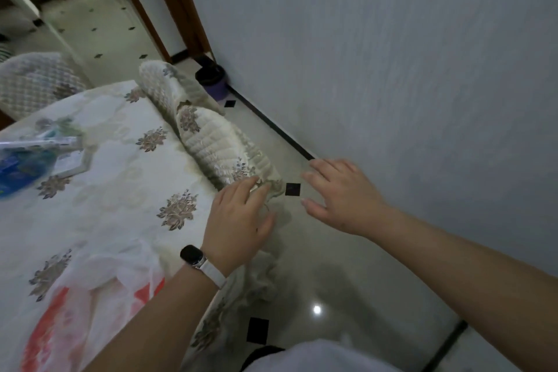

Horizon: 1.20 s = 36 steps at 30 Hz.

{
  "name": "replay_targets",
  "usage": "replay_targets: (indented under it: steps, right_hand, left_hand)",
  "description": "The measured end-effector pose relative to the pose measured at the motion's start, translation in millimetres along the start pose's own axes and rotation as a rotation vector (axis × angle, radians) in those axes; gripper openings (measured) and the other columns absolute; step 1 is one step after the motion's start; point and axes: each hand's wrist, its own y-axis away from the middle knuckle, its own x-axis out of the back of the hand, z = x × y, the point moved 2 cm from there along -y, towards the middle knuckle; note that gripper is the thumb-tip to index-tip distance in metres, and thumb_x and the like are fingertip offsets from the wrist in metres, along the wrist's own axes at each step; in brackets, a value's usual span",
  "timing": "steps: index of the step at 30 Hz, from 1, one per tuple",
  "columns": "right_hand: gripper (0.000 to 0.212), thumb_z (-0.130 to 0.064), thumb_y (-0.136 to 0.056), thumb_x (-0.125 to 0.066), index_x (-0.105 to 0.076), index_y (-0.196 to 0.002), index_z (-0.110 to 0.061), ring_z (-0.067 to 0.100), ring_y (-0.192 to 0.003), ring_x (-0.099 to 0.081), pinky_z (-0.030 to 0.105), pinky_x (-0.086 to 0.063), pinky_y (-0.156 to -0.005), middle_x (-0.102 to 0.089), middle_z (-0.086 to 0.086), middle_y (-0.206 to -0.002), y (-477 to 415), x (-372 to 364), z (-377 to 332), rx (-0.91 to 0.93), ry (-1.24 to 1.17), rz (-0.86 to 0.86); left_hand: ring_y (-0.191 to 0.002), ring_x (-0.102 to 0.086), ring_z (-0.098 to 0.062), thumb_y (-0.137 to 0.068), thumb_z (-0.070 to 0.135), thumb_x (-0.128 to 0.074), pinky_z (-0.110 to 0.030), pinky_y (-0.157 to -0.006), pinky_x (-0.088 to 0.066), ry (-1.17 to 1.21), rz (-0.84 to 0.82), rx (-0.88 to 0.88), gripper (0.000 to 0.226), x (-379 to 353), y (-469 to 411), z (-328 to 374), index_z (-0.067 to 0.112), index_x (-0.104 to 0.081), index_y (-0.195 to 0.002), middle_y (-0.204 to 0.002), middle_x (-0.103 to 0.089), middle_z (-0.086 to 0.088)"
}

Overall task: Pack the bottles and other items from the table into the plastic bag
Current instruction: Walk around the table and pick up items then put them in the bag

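A white plastic bag with red print [90,305] lies crumpled on the table near its front edge. The table wears a cream cloth with brown flower prints [99,196]. A blurred blue and clear packet [24,160] rests at the table's left side. My left hand [238,223], with a watch on the wrist, hovers over the table's right edge, fingers apart and holding nothing. My right hand [341,196] is spread open over the floor to the right of the table, also holding nothing.
A quilted chair cover [211,136] stands against the table's right edge, and another quilted chair [36,81] at the far left. A dark and purple bin [214,78] sits by the wall. The tiled floor [332,281] runs between table and grey wall [392,54].
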Motion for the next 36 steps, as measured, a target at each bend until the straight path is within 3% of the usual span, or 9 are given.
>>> replay_targets:
  steps: [10,22,28,36]
  right_hand:
    - [0.056,-0.053,-0.089,-0.044,-0.062,-0.123,-0.012,0.031,-0.116,-0.056,0.044,-0.044,-0.098,-0.061,0.012,-0.127,-71.2,-16.3,69.2,0.007,0.031,0.006]
    - [0.057,-0.052,-0.091,-0.047,-0.059,-0.13,-0.012,0.031,-0.12,-0.054,0.043,-0.042,-0.102,-0.059,0.012,-0.132,-255.0,-35.5,140.7,0.093,0.164,-0.054]
    - [0.059,-0.053,-0.092,-0.045,-0.057,-0.133,-0.012,0.03,-0.123,-0.053,0.042,-0.04,-0.104,-0.057,0.011,-0.136,-331.7,-60.3,140.4,0.149,0.141,-0.1]
    - [0.06,-0.052,-0.092,-0.046,-0.057,-0.133,-0.01,0.033,-0.122,-0.053,0.048,-0.043,-0.102,-0.057,0.013,-0.135,-439.0,-114.7,121.4,0.395,0.05,-0.158]
  left_hand:
    - [-0.117,-0.056,-0.03,-0.088,0.035,-0.064,-0.047,-0.095,-0.048,0.016,0.07,-0.023,0.04,-47.8,-95.6,-23.2,0.014,-0.064,-0.122,-0.128,-0.061,-0.012]
    - [-0.116,-0.056,-0.032,-0.089,0.036,-0.058,-0.042,-0.094,-0.041,0.074,0.199,-0.025,0.043,-108.8,-258.6,-124.1,0.011,-0.065,-0.123,-0.126,-0.062,-0.015]
    - [-0.116,-0.057,-0.034,-0.09,0.033,-0.059,-0.046,-0.095,-0.047,0.064,0.211,0.065,0.041,-115.2,-289.5,-181.6,0.008,-0.065,-0.123,-0.127,-0.062,-0.017]
    - [-0.116,-0.056,-0.033,-0.088,0.036,-0.059,-0.046,-0.098,-0.042,-0.056,0.18,0.32,0.043,-119.5,-299.0,-248.9,0.013,-0.063,-0.125,-0.129,-0.061,-0.014]
